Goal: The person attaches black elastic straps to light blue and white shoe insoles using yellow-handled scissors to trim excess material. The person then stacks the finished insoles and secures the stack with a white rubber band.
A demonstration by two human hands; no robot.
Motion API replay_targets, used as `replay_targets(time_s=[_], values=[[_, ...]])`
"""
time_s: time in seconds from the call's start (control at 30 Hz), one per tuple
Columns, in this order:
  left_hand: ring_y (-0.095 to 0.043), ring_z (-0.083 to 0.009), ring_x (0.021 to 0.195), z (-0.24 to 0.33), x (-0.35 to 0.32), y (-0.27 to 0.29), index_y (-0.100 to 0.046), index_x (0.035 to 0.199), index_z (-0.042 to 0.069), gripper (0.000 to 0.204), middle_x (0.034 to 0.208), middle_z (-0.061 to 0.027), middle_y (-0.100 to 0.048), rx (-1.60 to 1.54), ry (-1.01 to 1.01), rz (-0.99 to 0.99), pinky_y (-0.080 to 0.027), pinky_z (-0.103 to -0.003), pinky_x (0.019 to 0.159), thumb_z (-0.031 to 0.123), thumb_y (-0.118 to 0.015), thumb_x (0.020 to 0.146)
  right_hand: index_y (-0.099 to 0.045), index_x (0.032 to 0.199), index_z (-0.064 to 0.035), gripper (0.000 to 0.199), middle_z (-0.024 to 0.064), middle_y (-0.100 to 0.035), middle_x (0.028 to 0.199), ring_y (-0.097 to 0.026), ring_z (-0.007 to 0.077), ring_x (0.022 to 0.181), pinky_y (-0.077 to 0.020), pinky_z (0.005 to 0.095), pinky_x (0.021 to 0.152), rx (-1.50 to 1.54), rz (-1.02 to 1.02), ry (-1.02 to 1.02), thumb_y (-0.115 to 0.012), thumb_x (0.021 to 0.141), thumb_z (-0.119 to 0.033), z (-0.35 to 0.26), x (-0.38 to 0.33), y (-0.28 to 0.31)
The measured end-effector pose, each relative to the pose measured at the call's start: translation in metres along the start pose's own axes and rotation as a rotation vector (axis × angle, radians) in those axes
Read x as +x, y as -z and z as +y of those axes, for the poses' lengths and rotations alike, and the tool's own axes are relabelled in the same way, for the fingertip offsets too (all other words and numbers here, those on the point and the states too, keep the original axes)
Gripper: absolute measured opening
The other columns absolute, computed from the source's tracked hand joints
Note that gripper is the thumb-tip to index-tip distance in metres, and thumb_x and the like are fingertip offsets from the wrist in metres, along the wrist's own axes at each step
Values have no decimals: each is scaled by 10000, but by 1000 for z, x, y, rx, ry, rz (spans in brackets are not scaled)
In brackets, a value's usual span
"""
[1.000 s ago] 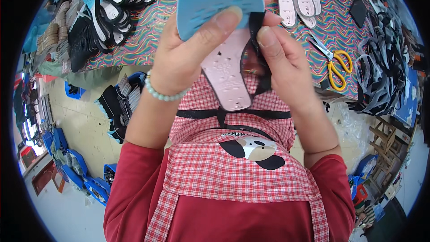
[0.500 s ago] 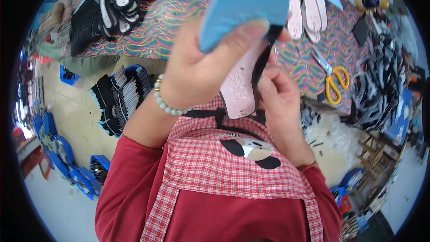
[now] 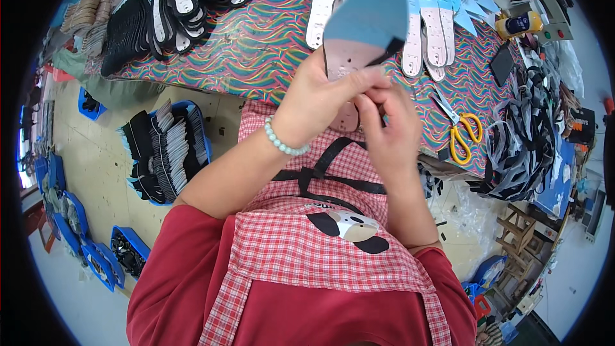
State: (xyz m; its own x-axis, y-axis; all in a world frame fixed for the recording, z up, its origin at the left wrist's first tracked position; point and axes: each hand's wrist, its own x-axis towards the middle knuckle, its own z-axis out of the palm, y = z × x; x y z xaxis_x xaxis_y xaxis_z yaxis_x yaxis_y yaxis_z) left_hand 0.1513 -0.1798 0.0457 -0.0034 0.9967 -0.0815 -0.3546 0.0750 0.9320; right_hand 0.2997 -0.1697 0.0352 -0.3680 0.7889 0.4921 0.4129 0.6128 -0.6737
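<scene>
A shoe insole (image 3: 365, 22), blue at its pointed end and pale pink toward the heel, is raised over the table's front edge. My left hand (image 3: 315, 99) grips it around the middle, thumb across the top. A black strip (image 3: 394, 46) shows at its right edge. My right hand (image 3: 392, 118) is closed at the same edge, its thumb and fingers pinched together just below the left thumb. What lies between those fingertips is largely hidden. The pink heel end shows between my hands.
Similar insoles (image 3: 413, 45) lie across the patterned table (image 3: 256, 45). Black-edged ones (image 3: 182, 3) are piled at far left. Yellow-handled scissors (image 3: 458, 122), a bottle (image 3: 519, 24) and heaped black strips (image 3: 522, 138) are on the right. A blue crate (image 3: 206, 134) of stacked pieces stands below left.
The insole has tilted and moved away from my body. My left hand has shifted right and my right hand slightly left, so they now meet at the insole's edge.
</scene>
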Motion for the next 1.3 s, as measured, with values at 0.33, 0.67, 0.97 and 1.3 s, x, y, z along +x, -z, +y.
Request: replay_targets(time_s=[0.33,0.67,0.97,1.3], values=[[-644,-202,688,-6,-6,-3,-460,1161,-32,300,901,-123,-633,-70,7,-70,-553,-338,675,150,-535,934,-592,969,25,150,51,-550,672,-535,101,510,-432,235,456,900,-165,-599,-541,949,-115,2,23,15],[-617,-246,864,3,11,31,-572,1059,-8,354,663,-18,-493,-126,36,-245,-436,-400,952,322,-470,986,-376,1373,-6,475,70,-543,1044,-553,107,1022,-423,229,913,796,-99,-671,-543,931,-58,19,8,19],[-580,-173,843,14,14,23,-591,939,91,300,649,21,-482,-767,-104,-198,-359,-479,1061,333,-425,998,-543,1143,-3,334,144,-609,949,-632,278,809,-513,326,691,-99,-220,59,-621,886,-202,-4,17,32],[-600,-223,925,4,11,13,-553,1040,48,325,891,-44,-635,-716,-95,-123,-437,-416,931,347,-433,995,-479,1132,61,343,180,-621,853,-651,304,770,-491,371,643,584,5,-519,-509,968,-239,-20,-26,-29]])
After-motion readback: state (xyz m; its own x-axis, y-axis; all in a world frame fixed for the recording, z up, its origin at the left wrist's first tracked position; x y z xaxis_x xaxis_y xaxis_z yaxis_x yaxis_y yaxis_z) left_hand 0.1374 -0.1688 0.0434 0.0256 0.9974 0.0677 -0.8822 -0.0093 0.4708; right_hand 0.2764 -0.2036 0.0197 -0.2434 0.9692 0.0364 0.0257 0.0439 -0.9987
